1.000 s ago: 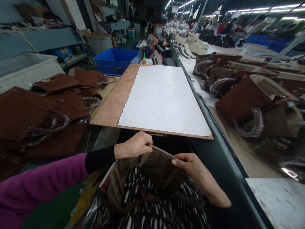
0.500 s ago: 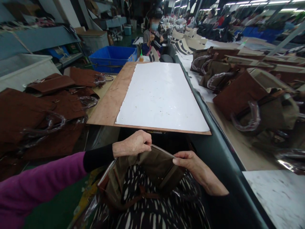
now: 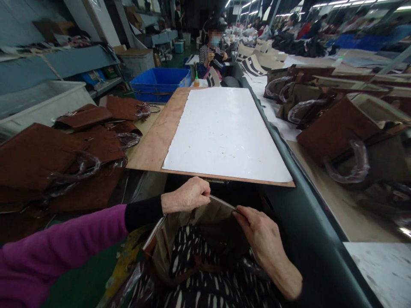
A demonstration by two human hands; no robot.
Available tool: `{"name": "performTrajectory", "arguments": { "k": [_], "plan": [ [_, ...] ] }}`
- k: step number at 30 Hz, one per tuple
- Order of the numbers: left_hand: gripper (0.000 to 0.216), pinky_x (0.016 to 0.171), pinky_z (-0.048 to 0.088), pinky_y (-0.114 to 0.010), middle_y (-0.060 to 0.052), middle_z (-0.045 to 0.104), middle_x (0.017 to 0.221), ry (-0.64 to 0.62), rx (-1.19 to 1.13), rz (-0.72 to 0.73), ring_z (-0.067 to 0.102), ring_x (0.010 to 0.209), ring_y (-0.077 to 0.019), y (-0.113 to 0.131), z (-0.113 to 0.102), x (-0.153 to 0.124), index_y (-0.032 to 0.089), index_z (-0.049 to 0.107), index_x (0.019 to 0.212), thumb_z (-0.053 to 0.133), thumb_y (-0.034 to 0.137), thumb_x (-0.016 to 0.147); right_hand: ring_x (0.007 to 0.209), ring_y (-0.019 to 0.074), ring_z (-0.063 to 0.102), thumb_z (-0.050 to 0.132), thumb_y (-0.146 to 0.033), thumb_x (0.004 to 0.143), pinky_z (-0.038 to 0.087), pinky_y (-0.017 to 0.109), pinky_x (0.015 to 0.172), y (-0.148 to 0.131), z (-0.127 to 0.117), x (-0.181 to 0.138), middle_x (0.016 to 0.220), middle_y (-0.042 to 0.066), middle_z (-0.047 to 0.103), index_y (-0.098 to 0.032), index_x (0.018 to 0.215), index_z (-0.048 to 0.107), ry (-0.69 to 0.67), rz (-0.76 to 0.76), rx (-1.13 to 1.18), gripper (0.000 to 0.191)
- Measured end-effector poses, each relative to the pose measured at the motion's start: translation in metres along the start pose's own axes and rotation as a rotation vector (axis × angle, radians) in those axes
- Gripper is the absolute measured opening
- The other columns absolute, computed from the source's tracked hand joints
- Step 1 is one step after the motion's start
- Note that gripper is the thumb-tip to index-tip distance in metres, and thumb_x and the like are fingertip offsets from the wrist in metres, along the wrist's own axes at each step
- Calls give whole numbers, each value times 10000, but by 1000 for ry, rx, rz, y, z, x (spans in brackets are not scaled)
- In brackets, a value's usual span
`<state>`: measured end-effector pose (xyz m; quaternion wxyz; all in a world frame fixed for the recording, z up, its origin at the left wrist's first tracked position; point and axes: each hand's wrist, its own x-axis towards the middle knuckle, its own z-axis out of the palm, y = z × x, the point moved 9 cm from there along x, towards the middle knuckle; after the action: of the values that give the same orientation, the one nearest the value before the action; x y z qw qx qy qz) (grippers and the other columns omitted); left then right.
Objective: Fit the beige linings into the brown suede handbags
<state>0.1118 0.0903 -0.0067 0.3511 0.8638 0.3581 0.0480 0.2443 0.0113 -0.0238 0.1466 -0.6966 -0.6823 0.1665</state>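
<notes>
An open handbag (image 3: 221, 222) with an olive-brown lining rests on my lap, its mouth facing up toward me. My left hand (image 3: 189, 194) pinches the far rim, left of its middle. Farther right along the same rim, my right hand (image 3: 261, 233) grips the edge between thumb and fingers, palm turned down. A brown strap crosses the near side of the bag, over black-and-white patterned cloth (image 3: 205, 286). The bag's outer far side is hidden from me.
A board with a white sheet (image 3: 224, 132) lies ahead. Brown handbags (image 3: 41, 158) are piled at left, and more handbags (image 3: 340, 128) stand on the right bench. A blue bin (image 3: 160, 83) and a seated person (image 3: 212, 55) are beyond the board.
My right hand has turned over, its back now facing up, and shifted its grip on the rim. The left hand keeps its pinch. The view has swung slightly left.
</notes>
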Motion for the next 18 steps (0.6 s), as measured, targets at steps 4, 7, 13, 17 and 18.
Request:
{"name": "performTrajectory", "arguments": {
  "k": [4, 7, 13, 17, 18],
  "plan": [
    [100, 520, 312, -196, -4, 555, 588, 8, 11, -7, 438, 550, -96, 0, 4, 3, 102, 586, 592, 491, 82, 613, 697, 202, 626, 424, -331, 876, 365, 283, 579, -14, -1, 5, 786, 22, 696, -259, 874, 670, -46, 3, -164, 257],
    [116, 500, 303, -193, -5, 565, 582, 12, 18, -12, 439, 540, -97, -1, 7, 5, 109, 597, 589, 485, 88, 607, 704, 198, 633, 437, -306, 868, 338, 274, 558, -22, 0, 10, 756, 28, 699, -252, 854, 675, -65, 16, -167, 243],
    [126, 501, 307, -193, -6, 565, 576, 17, 25, -19, 443, 538, -97, 0, 6, 7, 110, 600, 582, 479, 81, 600, 695, 188, 630, 447, -302, 867, 314, 267, 547, -31, 7, 17, 764, 28, 702, -253, 851, 663, -48, -1, -175, 223],
    [110, 505, 300, -196, -4, 557, 577, 23, 26, -8, 436, 538, -94, 2, 6, 6, 108, 591, 583, 486, 82, 601, 699, 185, 631, 433, -302, 883, 311, 259, 545, -38, 10, 19, 797, 25, 704, -251, 867, 653, -50, -22, -172, 227],
    [108, 505, 298, -197, -4, 557, 578, 24, 27, -6, 435, 538, -94, 2, 6, 6, 108, 590, 585, 487, 83, 602, 702, 184, 631, 432, -300, 884, 312, 257, 545, -39, 10, 20, 808, 26, 705, -249, 872, 652, -52, -24, -170, 226]
  ]
}}
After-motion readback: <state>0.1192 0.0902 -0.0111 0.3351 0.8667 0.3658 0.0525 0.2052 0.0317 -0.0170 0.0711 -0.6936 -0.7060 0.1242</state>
